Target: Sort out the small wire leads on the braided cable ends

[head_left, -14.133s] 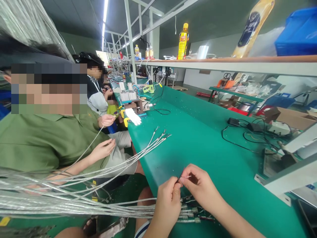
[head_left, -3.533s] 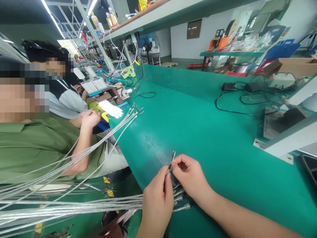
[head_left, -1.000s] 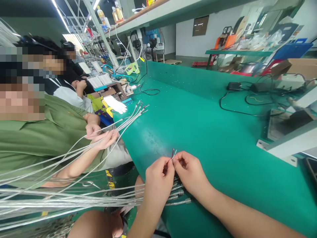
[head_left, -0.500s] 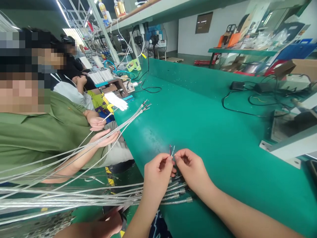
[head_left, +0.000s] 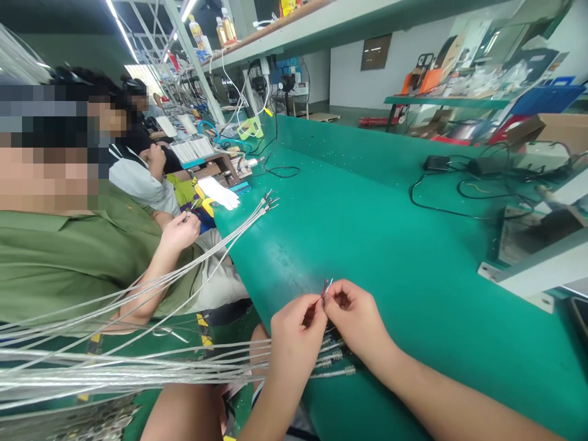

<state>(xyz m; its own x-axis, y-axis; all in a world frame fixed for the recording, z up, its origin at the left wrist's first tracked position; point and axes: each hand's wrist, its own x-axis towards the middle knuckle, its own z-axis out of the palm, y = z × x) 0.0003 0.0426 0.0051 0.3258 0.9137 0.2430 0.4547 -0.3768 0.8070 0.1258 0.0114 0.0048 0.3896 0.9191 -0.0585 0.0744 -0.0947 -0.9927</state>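
Pinched between my left hand [head_left: 298,327] and my right hand [head_left: 353,312] are the thin red and white wires [head_left: 325,288] of a cable end, which stick up past the fingertips. The fingertips of both hands meet there, over the green table. Beneath my hands a bundle of silvery cables [head_left: 184,375] runs in from the left, and several cable ends [head_left: 337,356] with metal-looking collars lie on the table. My fingers hide the rest of the held cable.
A second cable bundle [head_left: 243,228] rests across the table edge on the left, beside a co-worker in a green shirt [head_left: 124,251]. A white glove [head_left: 219,193] lies farther back. Black cords [head_left: 441,205] and a metal stand [head_left: 528,275] are at the right.
My right hand's fingertips have closed in on the wires, against my left hand's. The co-worker's hands have moved off the other cable bundle, back towards their body. The view has shifted slightly.
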